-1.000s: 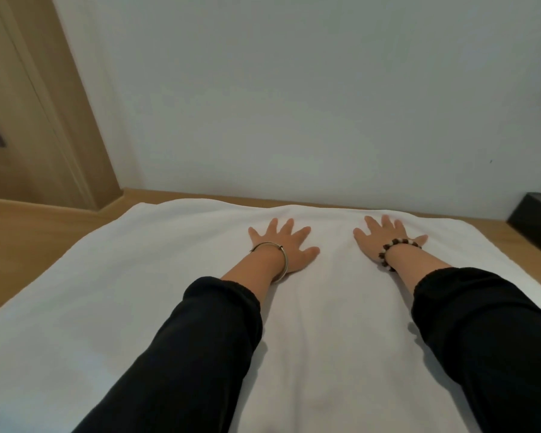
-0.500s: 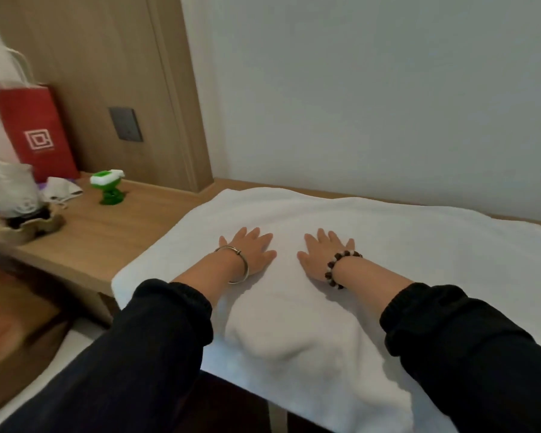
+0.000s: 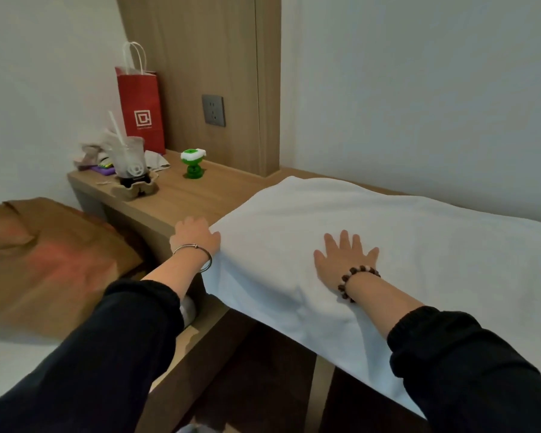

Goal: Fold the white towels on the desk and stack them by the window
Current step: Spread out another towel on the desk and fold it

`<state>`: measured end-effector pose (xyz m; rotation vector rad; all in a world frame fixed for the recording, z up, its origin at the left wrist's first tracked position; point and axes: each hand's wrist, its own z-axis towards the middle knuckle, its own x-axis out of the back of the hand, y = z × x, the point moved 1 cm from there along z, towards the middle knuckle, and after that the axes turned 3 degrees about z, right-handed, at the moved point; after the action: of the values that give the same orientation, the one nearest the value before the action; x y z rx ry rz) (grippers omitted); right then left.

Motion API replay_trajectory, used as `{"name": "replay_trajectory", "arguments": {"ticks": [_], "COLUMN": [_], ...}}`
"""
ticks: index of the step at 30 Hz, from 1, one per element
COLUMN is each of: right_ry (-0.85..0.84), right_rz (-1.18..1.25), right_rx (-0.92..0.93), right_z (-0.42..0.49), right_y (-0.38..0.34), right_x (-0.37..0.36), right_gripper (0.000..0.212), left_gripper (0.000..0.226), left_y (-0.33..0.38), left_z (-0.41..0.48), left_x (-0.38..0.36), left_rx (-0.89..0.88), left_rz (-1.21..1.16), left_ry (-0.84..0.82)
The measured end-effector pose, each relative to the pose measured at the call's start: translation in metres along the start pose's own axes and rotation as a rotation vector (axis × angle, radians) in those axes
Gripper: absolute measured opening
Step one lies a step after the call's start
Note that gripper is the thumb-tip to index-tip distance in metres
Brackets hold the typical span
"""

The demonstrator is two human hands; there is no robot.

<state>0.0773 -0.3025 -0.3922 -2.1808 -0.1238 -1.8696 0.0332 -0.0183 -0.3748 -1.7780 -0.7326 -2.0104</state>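
A large white towel [image 3: 403, 245] lies spread over the wooden desk [image 3: 181, 198], its near edge hanging over the front. My right hand [image 3: 345, 254], a bead bracelet at the wrist, presses flat on the towel with fingers spread. At the towel's left edge is my left hand [image 3: 196, 237], wearing a metal bangle. Its fingers are curled and its thumb is tucked against the edge, gripping the towel there. Both forearms are in black sleeves.
Left on the desk stand a red paper bag [image 3: 141, 107], a plastic cup with a straw [image 3: 130, 160] in a cardboard holder, and a small green toy [image 3: 193, 162]. A wall socket [image 3: 213, 110] sits on the wooden panel. A brown cover [image 3: 44, 254] lies lower left.
My left hand has slid left off the towel's top to its left edge and curled there. The right hand has followed leftward, still flat. The view has swung left, showing more of the desk end.
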Motion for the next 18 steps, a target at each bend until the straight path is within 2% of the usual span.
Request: {"name": "replay_trajectory", "arguments": {"ticks": [2,5,7,10,12,14,16,18], "right_ry": [0.015,0.032,0.04,0.029,-0.004,-0.018,0.116,0.306], "right_rz": [0.001,-0.002,-0.001,0.014,0.068,0.295,0.565,0.647], "right_rx": [-0.003,-0.009,-0.009,-0.003,0.043,0.074,0.007,-0.095], "right_z": [0.002,0.005,0.006,0.007,0.009,0.008,0.004,-0.005], "right_y": [-0.002,-0.002,-0.002,-0.001,0.003,0.019,0.049,0.087], "right_x": [0.0,0.0,0.0,0.0,0.006,0.023,0.044,0.069], "right_gripper": [0.063,0.063,0.063,0.063,0.06,0.054,0.051,0.047], "left_gripper": [0.04,0.041,0.036,0.029,0.028,0.017,0.005,0.008], "left_y": [-0.001,-0.002,0.0,0.017,0.04,0.073,0.111,0.151], "left_z": [0.002,0.006,0.006,0.003,-0.006,-0.021,-0.046,-0.081], "left_x": [0.002,0.009,0.017,0.037,0.056,0.078,0.097,0.108], "left_rx": [0.055,0.153,0.131,-0.032,-0.17,-0.267,-0.341,-0.462], "left_rz": [-0.039,-0.136,-0.153,-0.152,-0.272,-0.462,-0.7,-0.926], "left_ry": [-0.021,-0.146,-0.193,-0.069,0.011,0.042,0.026,-0.049]}}
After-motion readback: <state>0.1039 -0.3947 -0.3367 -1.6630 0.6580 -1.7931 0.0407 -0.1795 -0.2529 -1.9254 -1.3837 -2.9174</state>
